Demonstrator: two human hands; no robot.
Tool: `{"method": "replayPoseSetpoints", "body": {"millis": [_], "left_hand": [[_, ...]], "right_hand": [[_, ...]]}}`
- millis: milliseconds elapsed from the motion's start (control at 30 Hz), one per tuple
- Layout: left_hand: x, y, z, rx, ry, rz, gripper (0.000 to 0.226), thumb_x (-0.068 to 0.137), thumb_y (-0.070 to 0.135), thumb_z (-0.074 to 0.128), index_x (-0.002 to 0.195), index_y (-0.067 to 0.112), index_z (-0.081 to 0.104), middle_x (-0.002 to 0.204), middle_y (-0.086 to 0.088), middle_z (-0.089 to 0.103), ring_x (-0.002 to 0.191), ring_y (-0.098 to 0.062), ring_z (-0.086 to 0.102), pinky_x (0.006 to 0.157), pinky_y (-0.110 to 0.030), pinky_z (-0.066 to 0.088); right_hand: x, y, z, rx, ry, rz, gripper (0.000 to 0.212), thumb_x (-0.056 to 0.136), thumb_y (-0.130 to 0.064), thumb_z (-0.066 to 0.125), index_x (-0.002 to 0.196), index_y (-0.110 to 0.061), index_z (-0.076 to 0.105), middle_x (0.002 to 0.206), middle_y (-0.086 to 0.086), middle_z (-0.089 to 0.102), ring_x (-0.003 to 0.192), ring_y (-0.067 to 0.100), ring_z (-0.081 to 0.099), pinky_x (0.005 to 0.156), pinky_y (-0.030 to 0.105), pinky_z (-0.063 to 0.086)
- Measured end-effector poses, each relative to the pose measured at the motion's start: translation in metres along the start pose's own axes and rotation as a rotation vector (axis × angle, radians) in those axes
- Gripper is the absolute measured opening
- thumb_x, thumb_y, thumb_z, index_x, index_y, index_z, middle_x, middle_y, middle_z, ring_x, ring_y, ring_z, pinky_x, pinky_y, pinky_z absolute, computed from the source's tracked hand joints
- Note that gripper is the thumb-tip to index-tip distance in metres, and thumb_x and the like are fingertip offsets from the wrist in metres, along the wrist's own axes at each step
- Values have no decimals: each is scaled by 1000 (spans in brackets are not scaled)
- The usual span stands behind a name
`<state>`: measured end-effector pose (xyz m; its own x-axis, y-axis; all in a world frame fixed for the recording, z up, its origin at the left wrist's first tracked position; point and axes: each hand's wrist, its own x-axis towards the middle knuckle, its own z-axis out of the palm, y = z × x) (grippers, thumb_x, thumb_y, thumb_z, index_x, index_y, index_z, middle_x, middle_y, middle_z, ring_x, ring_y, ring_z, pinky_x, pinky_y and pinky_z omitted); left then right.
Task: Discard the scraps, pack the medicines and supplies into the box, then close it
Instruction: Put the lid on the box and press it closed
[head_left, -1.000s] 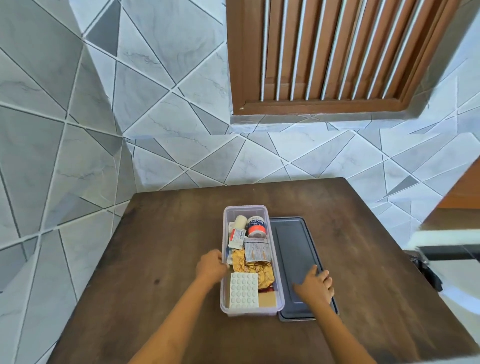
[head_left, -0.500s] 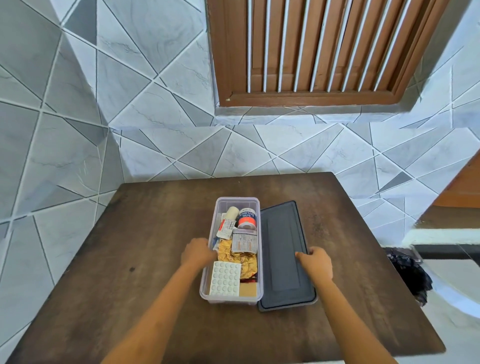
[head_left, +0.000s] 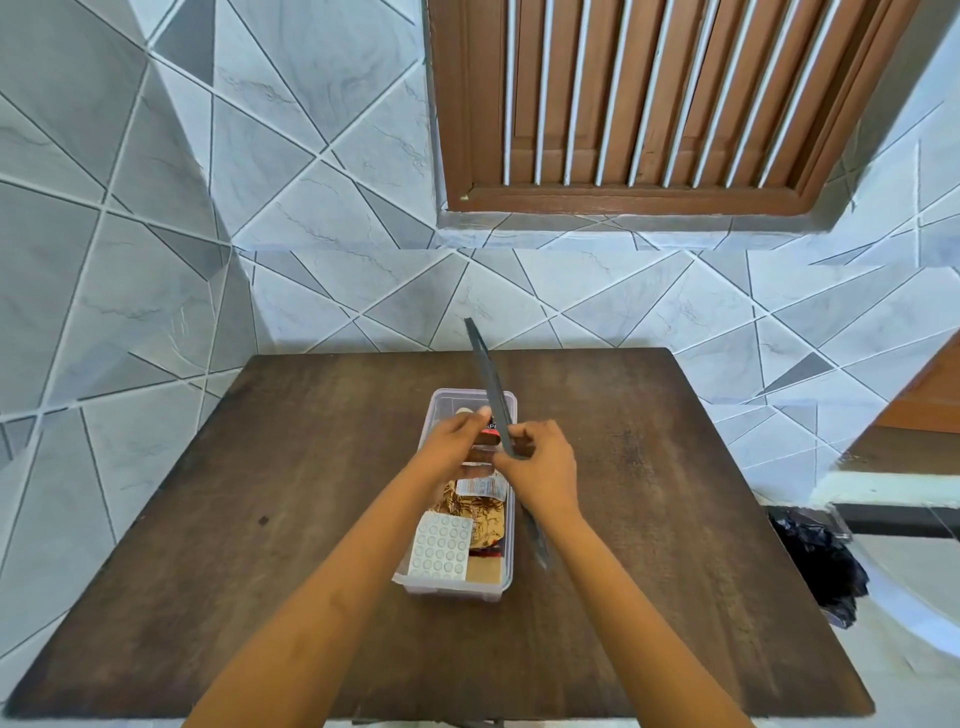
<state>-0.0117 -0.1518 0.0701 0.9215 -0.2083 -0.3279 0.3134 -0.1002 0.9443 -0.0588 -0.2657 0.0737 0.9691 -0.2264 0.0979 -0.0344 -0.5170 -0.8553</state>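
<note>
Head view. A clear rectangular plastic box (head_left: 457, 584) stands near the middle of a dark brown wooden table (head_left: 260, 519), its long axis running away from the viewer. Above its right rim, a dark grey flat plastic lid (head_left: 491, 379) is held on edge, nearly upright and seen almost edge-on (its far end rises above the table's back edge, its near end shows below the right wrist). The right hand (head_left: 540, 465) is clenched around the lid near its middle. The left hand (head_left: 457, 441) reaches over the box toward the lid with fingers extended; whether it touches or grips the lid cannot be told.

Inside the box, from near to far: a white blister sheet of round tablets (head_left: 440, 545) at the near left, a small tan card (head_left: 484, 571) beside it, crumpled gold foil strips (head_left: 475, 512), and a white printed sachet (head_left: 480, 486). Items at the far end are largely hidden by the hands.

Off the table's right edge, a crumpled black plastic bag (head_left: 818, 566) sits lower down. A grey-and-white tiled wall (head_left: 156, 234) and a brown slatted wooden shutter (head_left: 649, 98) stand behind the table.
</note>
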Motion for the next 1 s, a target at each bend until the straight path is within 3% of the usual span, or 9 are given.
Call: {"method": "replayPoseSetpoints", "body": {"millis": [100, 233, 300, 467, 533, 600, 667, 833, 1000], "left_hand": [[3, 2, -14, -66, 32, 3, 36, 95, 41, 44, 114, 13, 58, 93, -5, 69, 81, -19, 68, 64, -24, 57], [9, -10, -29, 46, 141, 17, 29, 92, 8, 53, 119, -3, 54, 79, -4, 62, 68, -16, 62, 49, -18, 54], [11, -18, -38, 101, 182, 17, 26, 92, 3, 51, 116, -6, 56, 75, -6, 61, 63, -15, 57, 46, -17, 50], [19, -43, -64, 244, 259, -6, 26, 90, 6, 57, 115, 2, 63, 112, -18, 66, 102, -26, 61, 90, -37, 49], [18, -50, -70, 426, 328, -3, 40, 87, 10, 63, 125, -1, 57, 124, -18, 62, 115, -28, 58, 102, -36, 43], [17, -56, -72, 617, 329, 10, 48, 85, 13, 66, 129, -1, 52, 129, -19, 59, 119, -30, 56, 104, -35, 42], [17, -60, -72, 658, 312, 7, 50, 84, 14, 66, 130, 0, 52, 131, -20, 58, 119, -29, 57, 104, -34, 42], [20, -64, -77, 661, 304, -7, 47, 87, 19, 64, 129, 2, 53, 129, -17, 60, 120, -29, 56, 104, -35, 42], [26, -59, -79, 654, 330, -10, 40, 87, 20, 64, 123, 4, 59, 122, -17, 65, 115, -29, 59, 99, -35, 45]], "right_hand": [[-6, 2, 11, -59, -75, -32, 32, 75, -16, 71, 106, -13, 64, 109, 7, 56, 97, 20, 60, 83, 30, 51], [-10, 5, 29, -34, -253, -34, 28, 81, -18, 67, 107, -10, 65, 112, 11, 60, 101, 23, 60, 92, 37, 50], [-9, 13, 33, -14, -235, -4, 27, 85, -19, 63, 111, -8, 63, 119, 12, 59, 107, 24, 59, 95, 35, 48], [-3, 50, 30, -262, -160, 193, 53, 92, -26, 51, 139, -7, 34, 145, 13, 32, 128, 29, 42, 100, 39, 43], [-1, 61, 28, -276, -212, 294, 53, 93, -25, 50, 139, -4, 34, 145, 18, 37, 127, 32, 45, 101, 40, 41], [-2, 66, 30, -201, -218, 344, 43, 93, -24, 53, 128, 0, 49, 130, 20, 56, 116, 31, 56, 96, 39, 47], [-3, 71, 34, -122, -174, 359, 37, 91, -23, 56, 120, 0, 58, 117, 19, 65, 106, 30, 62, 90, 38, 52], [-2, 71, 38, -26, -82, 408, 35, 88, -22, 62, 117, -2, 61, 112, 16, 68, 102, 28, 63, 89, 40, 54], [4, 65, 42, -143, -33, 364, 34, 91, -23, 56, 121, -8, 58, 115, 13, 68, 105, 28, 62, 88, 38, 53]]}}
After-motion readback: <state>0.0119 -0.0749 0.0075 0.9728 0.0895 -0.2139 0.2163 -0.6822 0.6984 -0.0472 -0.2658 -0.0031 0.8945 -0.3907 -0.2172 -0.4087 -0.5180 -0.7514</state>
